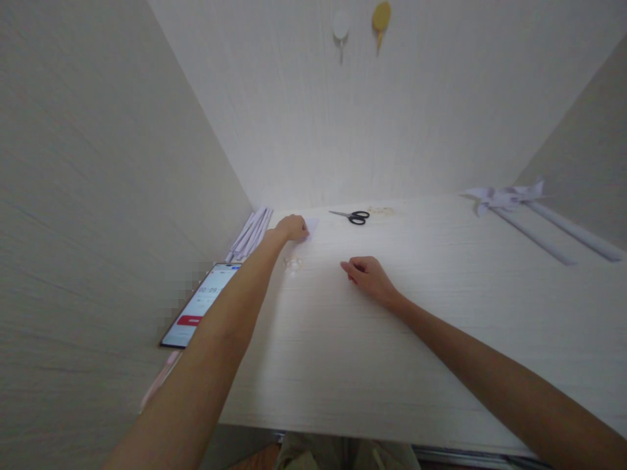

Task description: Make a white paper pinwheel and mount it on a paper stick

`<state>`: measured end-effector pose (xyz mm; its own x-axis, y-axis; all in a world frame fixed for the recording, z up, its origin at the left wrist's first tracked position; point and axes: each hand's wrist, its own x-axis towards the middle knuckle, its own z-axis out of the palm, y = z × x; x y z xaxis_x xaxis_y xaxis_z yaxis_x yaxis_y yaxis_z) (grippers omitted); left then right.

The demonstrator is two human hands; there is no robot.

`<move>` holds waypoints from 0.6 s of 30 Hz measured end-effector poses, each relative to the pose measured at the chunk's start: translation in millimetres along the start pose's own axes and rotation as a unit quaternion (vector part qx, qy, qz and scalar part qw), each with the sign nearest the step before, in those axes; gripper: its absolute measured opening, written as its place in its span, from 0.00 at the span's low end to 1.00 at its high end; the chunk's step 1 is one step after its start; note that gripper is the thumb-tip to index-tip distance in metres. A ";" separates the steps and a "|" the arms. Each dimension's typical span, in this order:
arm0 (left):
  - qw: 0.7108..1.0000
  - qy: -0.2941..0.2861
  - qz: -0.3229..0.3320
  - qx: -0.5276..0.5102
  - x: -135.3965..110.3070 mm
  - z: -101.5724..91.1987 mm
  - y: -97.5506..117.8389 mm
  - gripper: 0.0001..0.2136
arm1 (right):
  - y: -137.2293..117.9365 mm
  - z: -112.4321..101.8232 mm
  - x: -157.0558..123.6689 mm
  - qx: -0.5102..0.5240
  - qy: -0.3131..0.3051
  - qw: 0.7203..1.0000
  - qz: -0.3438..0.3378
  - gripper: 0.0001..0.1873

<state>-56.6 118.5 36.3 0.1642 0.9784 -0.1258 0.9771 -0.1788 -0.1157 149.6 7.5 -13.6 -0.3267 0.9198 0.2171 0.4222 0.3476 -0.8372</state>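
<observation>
My left hand is closed at the back left of the table, its fingertips on a small white sheet of paper. Part of the sheet is hidden under the hand. My right hand is held over the middle of the table, thumb and fingers pinched together; whatever may be between them is too small to make out. Between the hands and nearer the left one lies a small cluster of pale, clear bits. Behind them rest black-handled scissors, blades pointing left.
Folded white paper strips are piled by the left wall. A phone showing a timer lies partly behind my left forearm. White paper pinwheels with paper sticks lie at the right. Two hooks are on the back wall.
</observation>
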 end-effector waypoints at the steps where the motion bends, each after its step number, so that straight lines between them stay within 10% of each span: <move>1: 1.000 0.003 0.000 0.003 0.0 0.4 0.4 0.16 | 0.0 -0.2 0.1 0.000 -0.001 1.000 -0.001 0.20; 18: 1.000 0.015 0.006 0.010 0.0 2.1 1.5 0.18 | -0.6 -0.2 0.2 -0.004 0.002 1.000 -0.001 0.20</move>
<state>-55.5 118.0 34.0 0.1802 0.9788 -0.0978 0.9722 -0.1923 -0.1336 149.5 7.4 -12.9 -0.3253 0.9194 0.2212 0.4289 0.3519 -0.8320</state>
